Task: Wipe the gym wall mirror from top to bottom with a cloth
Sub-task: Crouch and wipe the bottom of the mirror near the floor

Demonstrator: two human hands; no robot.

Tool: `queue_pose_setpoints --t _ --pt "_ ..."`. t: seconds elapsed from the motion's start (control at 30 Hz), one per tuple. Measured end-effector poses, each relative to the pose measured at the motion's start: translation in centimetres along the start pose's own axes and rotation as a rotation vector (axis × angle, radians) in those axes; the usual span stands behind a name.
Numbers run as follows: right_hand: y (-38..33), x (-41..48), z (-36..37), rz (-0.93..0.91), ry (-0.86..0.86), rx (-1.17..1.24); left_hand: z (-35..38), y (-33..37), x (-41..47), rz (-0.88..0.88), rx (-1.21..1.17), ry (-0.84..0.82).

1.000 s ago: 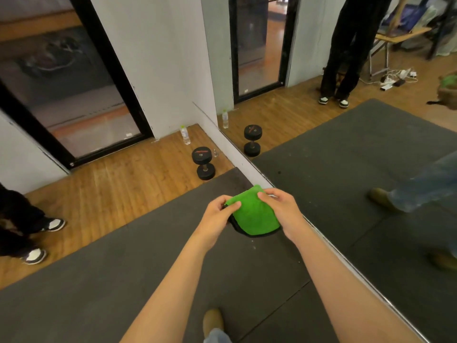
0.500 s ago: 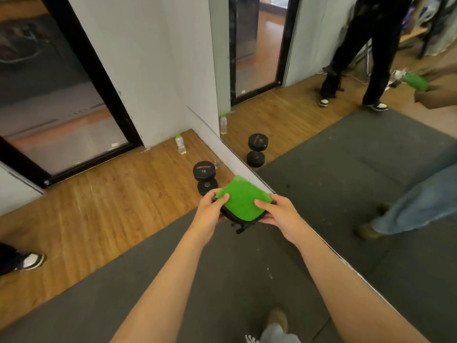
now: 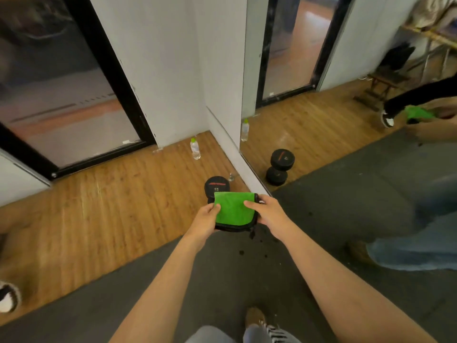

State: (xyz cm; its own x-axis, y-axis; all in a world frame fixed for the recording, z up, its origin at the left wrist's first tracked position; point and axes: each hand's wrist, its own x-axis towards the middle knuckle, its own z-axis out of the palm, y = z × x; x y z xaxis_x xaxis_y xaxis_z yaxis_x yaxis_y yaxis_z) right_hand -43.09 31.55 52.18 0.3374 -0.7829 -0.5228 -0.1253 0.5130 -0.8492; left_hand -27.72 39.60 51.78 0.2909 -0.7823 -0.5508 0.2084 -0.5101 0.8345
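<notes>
Both hands hold the folded green microfibre cloth with black edging [image 3: 234,209] out front, above the grey rubber floor mat [image 3: 173,280]. Left hand [image 3: 206,219] pinches its left edge, right hand [image 3: 270,214] its right edge, thumbs on top. Frameless wall mirror [image 3: 346,157] stands just right, untouched. Black dumbbell marked 15 [image 3: 215,186] is partly hidden behind the cloth.

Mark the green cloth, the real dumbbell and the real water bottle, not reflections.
green cloth [image 3: 233,209]: head view, middle of its green face.
dumbbell [image 3: 217,185]: head view, its upper end plate.
water bottle [image 3: 195,150]: head view, clear body below the cap.
</notes>
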Motion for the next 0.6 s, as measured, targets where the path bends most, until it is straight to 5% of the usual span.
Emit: queue_pose_setpoints --t 0.27,0.6 --pt "-1.6 13.3 2.5 0.237 -0.077 -0.080 -4.1 2.0 12.7 -0.157 -0.142 0.094" --pt "-1.7 30.4 7.4 0.235 0.098 -0.111 -9.7 3.8 31.4 -0.195 0.178 0.126"
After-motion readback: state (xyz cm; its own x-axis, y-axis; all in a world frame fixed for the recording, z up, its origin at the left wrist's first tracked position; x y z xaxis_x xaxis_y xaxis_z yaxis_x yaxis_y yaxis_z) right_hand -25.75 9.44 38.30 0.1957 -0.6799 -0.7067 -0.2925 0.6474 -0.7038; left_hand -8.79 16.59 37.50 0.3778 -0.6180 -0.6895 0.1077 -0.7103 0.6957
